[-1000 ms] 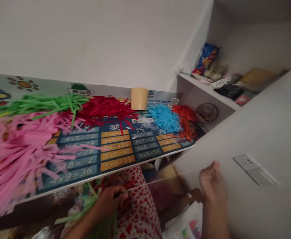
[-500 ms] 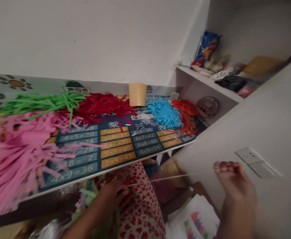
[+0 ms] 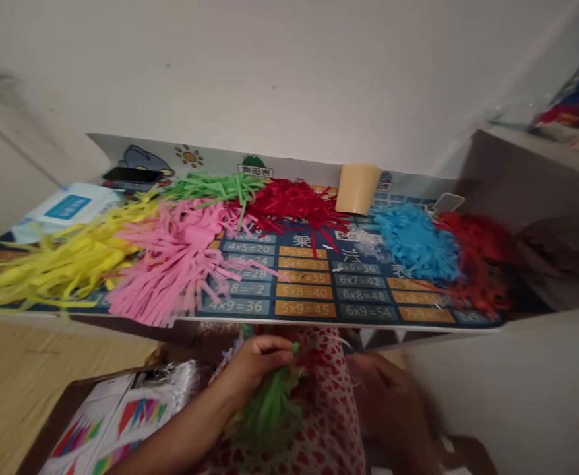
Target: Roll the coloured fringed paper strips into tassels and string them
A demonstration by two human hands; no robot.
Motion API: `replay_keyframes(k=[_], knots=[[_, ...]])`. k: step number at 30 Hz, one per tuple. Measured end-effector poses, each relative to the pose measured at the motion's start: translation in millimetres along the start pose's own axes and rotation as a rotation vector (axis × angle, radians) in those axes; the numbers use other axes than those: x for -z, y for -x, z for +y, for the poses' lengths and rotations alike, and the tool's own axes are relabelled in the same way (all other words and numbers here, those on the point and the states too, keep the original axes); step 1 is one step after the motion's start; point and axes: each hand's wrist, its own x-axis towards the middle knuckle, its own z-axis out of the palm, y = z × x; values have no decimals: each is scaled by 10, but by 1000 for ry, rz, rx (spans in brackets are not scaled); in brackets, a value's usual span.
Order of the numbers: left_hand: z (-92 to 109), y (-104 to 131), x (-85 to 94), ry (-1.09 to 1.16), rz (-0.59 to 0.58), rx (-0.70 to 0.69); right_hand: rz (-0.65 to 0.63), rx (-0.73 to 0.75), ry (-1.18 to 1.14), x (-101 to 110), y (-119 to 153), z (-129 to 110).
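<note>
Low over my lap, my left hand [image 3: 268,353] is closed around the top of a tassel of green paper strips [image 3: 272,409], which hang down from the fist. Red strips and other coloured ends show beside it. My right hand [image 3: 388,389], blurred by motion, is a little to the right, with thumb and fingers drawn together. A thin pale string [image 3: 345,343] curves near its fingertips; its course to the tassel is too smeared to follow. The heart-print cloth [image 3: 336,396] over my leg lies beneath both hands.
On the table [image 3: 250,321] lie piles of yellow strips [image 3: 66,260], pink strips [image 3: 171,264], green strips [image 3: 215,188], red strips [image 3: 294,204], blue strips [image 3: 415,241] and orange-red strips [image 3: 477,257]. A tan cup [image 3: 357,190], wipes pack [image 3: 66,210] and phone [image 3: 132,175] stand behind. A box [image 3: 47,422] sits lower left.
The view has swung left. My right hand has come from far out on the right, where it held the string taut, back close to my left hand. The green tassel now shows clearly.
</note>
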Motion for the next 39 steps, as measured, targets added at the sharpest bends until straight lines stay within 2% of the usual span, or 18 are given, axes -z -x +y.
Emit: replay_keyframes(k=[3, 7, 12, 19, 26, 34, 39], knots=[[-5, 59, -17, 224, 35, 36, -139, 218, 65, -426, -19, -148], [-22, 89, 41, 321, 45, -12, -129, 388, 109, -634, -58, -192], [-72, 76, 148, 391, 66, -26, -38, 452, 206, -675, -102, -137], [-89, 46, 161, 409, 49, -15, -63, 486, 316, -715, -91, -85], [-86, 58, 169, 422, 60, -10, -50, 451, 321, -696, -72, -73], [-152, 54, 177, 375, 17, -51, -148, 410, 266, -741, -52, -79], [-167, 33, 156, 325, 51, -114, -239, 417, 198, -762, -36, -96]])
